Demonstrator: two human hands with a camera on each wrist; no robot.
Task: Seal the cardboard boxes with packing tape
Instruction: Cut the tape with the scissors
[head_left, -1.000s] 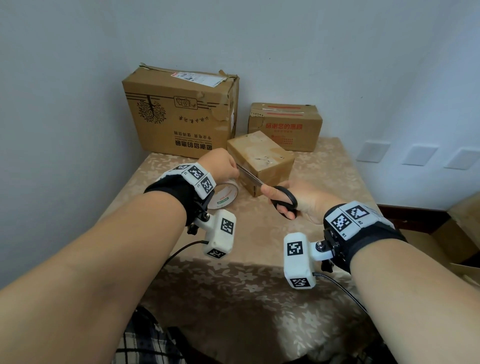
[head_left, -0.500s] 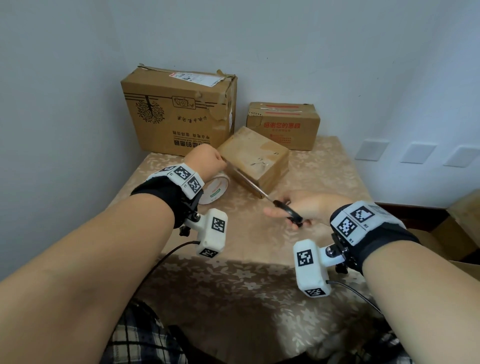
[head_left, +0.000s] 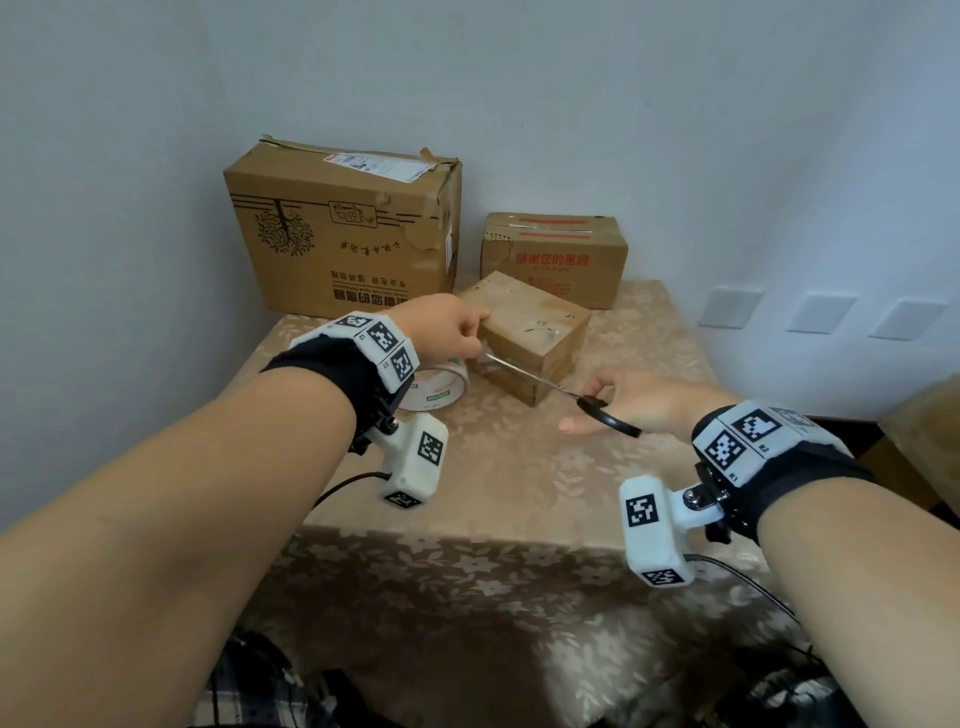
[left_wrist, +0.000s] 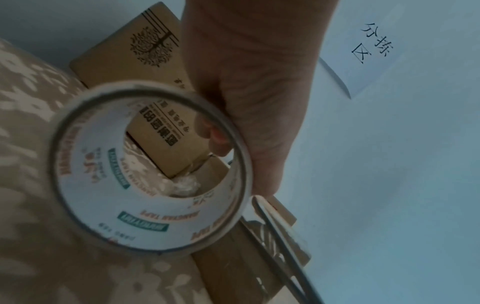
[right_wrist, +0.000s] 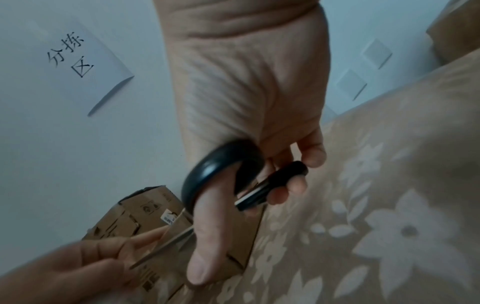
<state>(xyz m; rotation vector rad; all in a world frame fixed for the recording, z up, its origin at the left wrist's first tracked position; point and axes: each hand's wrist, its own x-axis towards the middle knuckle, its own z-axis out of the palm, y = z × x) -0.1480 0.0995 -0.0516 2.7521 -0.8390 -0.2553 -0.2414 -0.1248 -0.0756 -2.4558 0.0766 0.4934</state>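
Note:
A small cardboard box (head_left: 524, 332) lies at an angle in the middle of the table. My left hand (head_left: 475, 338) grips a roll of packing tape (head_left: 441, 384) against the box's left corner; in the left wrist view the roll (left_wrist: 150, 170) fills the centre, with my fingers curled round its right side. My right hand (head_left: 587, 410) holds black-handled scissors (head_left: 608, 415), thumb through one loop (right_wrist: 215, 168). The blades (head_left: 524, 374) reach left across the box's front toward my left hand. I cannot make out the clear tape strip itself.
A large cardboard box (head_left: 343, 234) and a medium one (head_left: 556, 260) stand at the back against the wall. The table (head_left: 519, 493) wears a beige floral cloth. A paper sign (right_wrist: 75, 59) hangs on the wall. More cardboard sits at the right edge (head_left: 924, 410).
My right hand has dropped and drawn back to the right with the scissors, the blades now lying low. My left hand has carried the roll up to the small box's left corner.

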